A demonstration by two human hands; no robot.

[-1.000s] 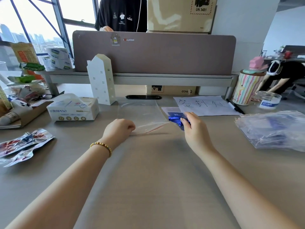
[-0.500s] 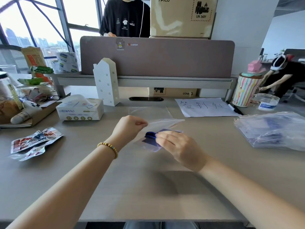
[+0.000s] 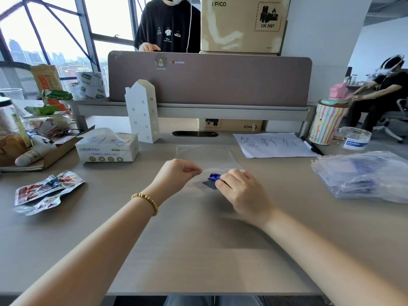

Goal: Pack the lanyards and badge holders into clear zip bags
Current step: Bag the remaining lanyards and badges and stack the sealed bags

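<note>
The clear zip bag (image 3: 207, 157) lies flat on the desk (image 3: 198, 250) in front of the person, its near, open edge lifted between the two hands. It looks like thin, limp film: almost weightless, slick, and likely to collapse or slide unless its mouth is held apart, so the lip is the sensible place to take hold. The left hand (image 3: 174, 175) does that, fingers curled and pinching the near edge of the bag. The right hand (image 3: 240, 191) is closed round a bunched blue lanyard (image 3: 214, 176) with a flat badge holder (image 3: 208, 184), pushing them at the bag's mouth; whether they are already inside the film cannot be told. The lanyard seems soft, light and floppy, best kept wadded so no loop snags the zip, while the holder looks like a thin flexible sleeve that should go in flat, edge first. To the right, well apart, sits a heap of packed bags (image 3: 364, 175); a handwritten paper sheet (image 3: 273, 144) and marker (image 3: 312, 146) lie behind, and a tissue pack (image 3: 107, 146) to the left.
</note>
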